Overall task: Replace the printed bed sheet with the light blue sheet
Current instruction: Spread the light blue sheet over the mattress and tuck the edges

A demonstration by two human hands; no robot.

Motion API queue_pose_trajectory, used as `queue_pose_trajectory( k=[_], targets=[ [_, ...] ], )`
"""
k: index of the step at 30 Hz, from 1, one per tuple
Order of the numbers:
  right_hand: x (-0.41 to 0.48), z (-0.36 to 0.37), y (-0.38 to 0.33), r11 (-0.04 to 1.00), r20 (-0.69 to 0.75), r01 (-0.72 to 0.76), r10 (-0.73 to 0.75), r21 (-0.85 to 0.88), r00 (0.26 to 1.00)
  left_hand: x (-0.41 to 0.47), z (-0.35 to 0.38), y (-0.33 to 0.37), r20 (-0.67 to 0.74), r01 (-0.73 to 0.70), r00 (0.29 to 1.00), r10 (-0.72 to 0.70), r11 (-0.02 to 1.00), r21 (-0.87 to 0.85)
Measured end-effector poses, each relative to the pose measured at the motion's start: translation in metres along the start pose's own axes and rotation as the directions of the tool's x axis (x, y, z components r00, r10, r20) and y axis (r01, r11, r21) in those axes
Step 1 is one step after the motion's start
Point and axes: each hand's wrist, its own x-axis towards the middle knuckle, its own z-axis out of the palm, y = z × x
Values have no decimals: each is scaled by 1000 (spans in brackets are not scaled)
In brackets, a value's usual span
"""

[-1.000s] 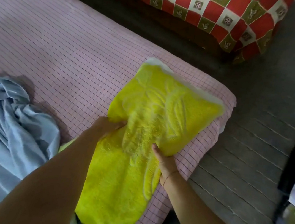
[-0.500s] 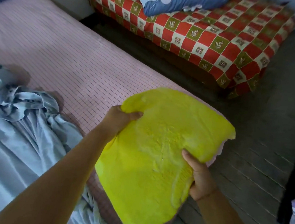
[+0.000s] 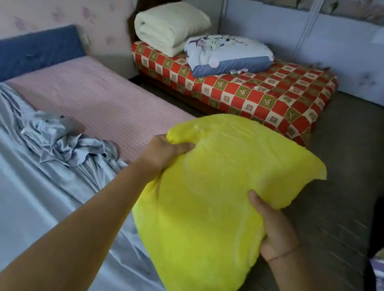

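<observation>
Head view: a person holds a plump, fuzzy yellow pillow (image 3: 216,196) over the bed's near corner, left hand (image 3: 163,151) bunching its top corner in curled fingers, right hand (image 3: 272,230) gripping its lower edge, thumb on top. The satiny light blue sheet (image 3: 22,197) covers the bed's left part, its edge crumpled against the pink grid-checked mattress (image 3: 90,99)
</observation>
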Motion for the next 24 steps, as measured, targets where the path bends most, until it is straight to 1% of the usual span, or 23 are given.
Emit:
queue_pose_trajectory(
  k=[5,9,16,20,24],
  targets=[
    [-70,9,34,998,-33,-68,68,13,997,-73,-31,-18,-33,26,999,-24,998,49],
    [-126,13,61,989,53,-142,140,41,989,-135,-57,-44,-88,68,994,-62,995,70],
    [-231,14,106,977,100,-214,211,16,972,-257,-93,-90,-227,123,968,-104,990,74],
    [-293,18,132,975,118,-222,220,5,968,-327,-120,-116,-250,158,959,-134,984,82],
    [-342,31,165,958,169,-285,276,28,946,-388,-154,-138,-306,185,940,-148,978,96]
  ],
)
